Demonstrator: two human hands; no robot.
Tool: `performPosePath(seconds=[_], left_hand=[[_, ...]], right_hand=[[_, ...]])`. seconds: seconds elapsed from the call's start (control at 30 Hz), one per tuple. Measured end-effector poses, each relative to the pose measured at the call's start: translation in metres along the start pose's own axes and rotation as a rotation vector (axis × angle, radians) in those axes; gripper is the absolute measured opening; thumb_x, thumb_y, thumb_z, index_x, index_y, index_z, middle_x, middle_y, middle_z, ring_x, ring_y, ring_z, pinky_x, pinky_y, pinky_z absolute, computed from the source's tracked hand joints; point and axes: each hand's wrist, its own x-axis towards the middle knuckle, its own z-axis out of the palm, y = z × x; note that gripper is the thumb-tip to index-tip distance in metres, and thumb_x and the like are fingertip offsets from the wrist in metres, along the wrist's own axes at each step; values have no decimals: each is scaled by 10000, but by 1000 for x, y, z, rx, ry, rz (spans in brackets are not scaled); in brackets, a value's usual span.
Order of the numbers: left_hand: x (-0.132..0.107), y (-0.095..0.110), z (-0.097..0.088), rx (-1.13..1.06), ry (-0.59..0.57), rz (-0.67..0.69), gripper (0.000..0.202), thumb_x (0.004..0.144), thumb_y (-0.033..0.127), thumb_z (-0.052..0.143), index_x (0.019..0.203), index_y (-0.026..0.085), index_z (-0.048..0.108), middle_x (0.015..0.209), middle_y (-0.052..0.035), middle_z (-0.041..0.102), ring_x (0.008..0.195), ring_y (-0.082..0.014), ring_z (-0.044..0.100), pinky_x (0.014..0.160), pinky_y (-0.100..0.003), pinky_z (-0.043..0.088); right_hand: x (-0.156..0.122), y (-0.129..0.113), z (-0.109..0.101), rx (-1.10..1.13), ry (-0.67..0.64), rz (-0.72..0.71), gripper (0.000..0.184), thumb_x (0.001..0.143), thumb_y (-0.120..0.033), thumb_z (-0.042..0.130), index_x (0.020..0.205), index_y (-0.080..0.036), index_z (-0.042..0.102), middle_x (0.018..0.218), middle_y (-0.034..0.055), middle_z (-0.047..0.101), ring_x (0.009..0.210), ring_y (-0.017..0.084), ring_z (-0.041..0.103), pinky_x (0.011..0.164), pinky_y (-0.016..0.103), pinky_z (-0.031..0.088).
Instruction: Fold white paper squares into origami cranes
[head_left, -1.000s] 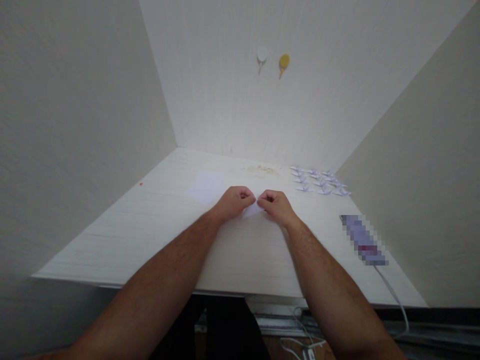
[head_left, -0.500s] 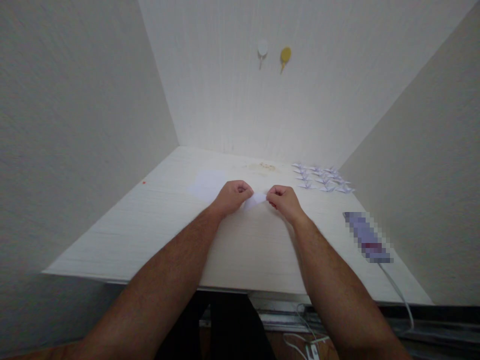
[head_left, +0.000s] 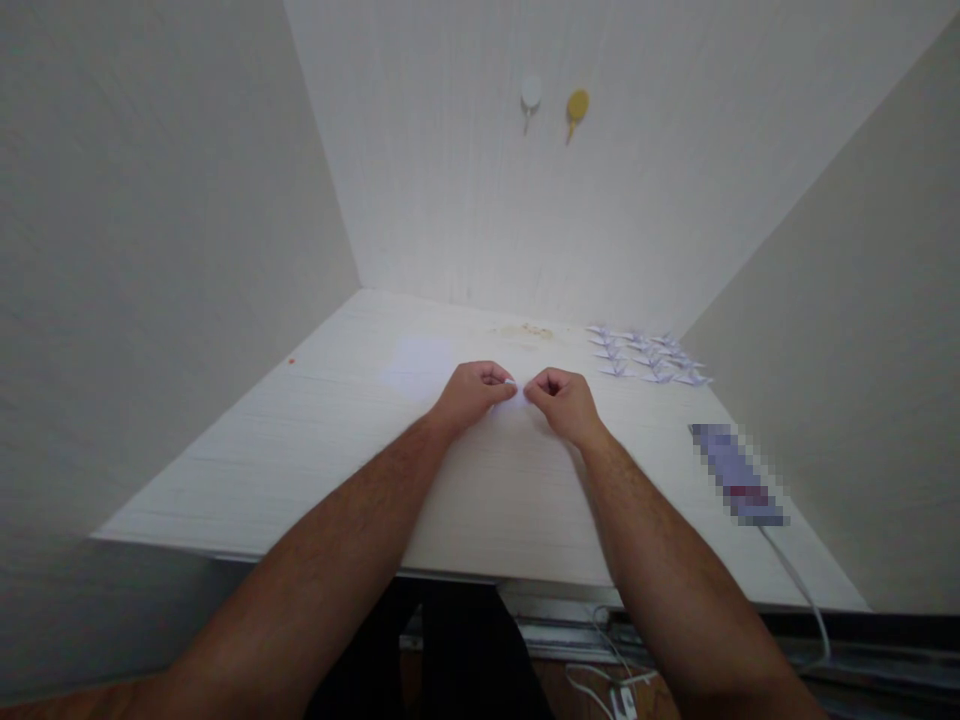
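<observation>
Both my hands rest on the white table (head_left: 315, 450) near its middle, fingers curled into pinches that almost meet. My left hand (head_left: 474, 392) and my right hand (head_left: 564, 402) each pinch an end of a small white folded paper (head_left: 519, 394), which is nearly hidden between the fingertips. A stack of plain white paper sheets (head_left: 424, 362) lies just behind my left hand.
Several small folded paper cranes (head_left: 646, 357) lie in rows at the back right of the table. A blurred-out phone (head_left: 735, 472) with a white cable lies near the right edge. Two hooks, one white (head_left: 531, 95) and one yellow (head_left: 576, 106), hang on the back wall.
My hands have drawn closer together, so the small paper that showed between them half a second ago is now almost covered. The view has shifted slightly.
</observation>
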Motion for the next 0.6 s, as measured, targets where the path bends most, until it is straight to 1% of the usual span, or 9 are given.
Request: performPosePath(seconds=[0.1,0.17,0.37,0.47,0.6], left_hand=[[-1,2,1,5,46,-16,157,673,291,663,698,136,660,569,27,562,510,-74,441,509,-212,343],[-1,4,1,10,55,-9,157,689,290,641,693,134,662,568,27,558,514,-76,437,519,-215,349],[-1,2,1,116,37,65,187,724,306,609,721,133,680,639,1,615,572,-95,492,549,-217,380],[0,1,1,164,25,101,179,726,301,607,709,136,674,651,-3,625,580,-96,499,557,-215,391],[1,-1,5,202,2,117,169,722,297,613,706,139,670,642,0,623,576,-96,498,556,-213,392]], right_hand=[[-1,-1,0,-15,-8,-17,185,712,-326,619,618,-170,588,545,-29,518,515,98,415,486,230,308],[-1,-2,0,-21,-11,-19,188,716,-328,613,616,-172,581,543,-30,510,516,98,412,488,231,308],[0,-1,-1,-33,-11,-4,164,701,-303,608,608,-172,578,551,-32,513,522,98,418,498,231,318],[-1,0,0,-38,-38,1,150,702,-298,606,632,-165,599,569,-24,535,538,101,437,513,232,331],[0,1,1,-61,-68,-14,176,721,-320,600,646,-160,608,583,-17,551,545,102,445,518,233,332]])
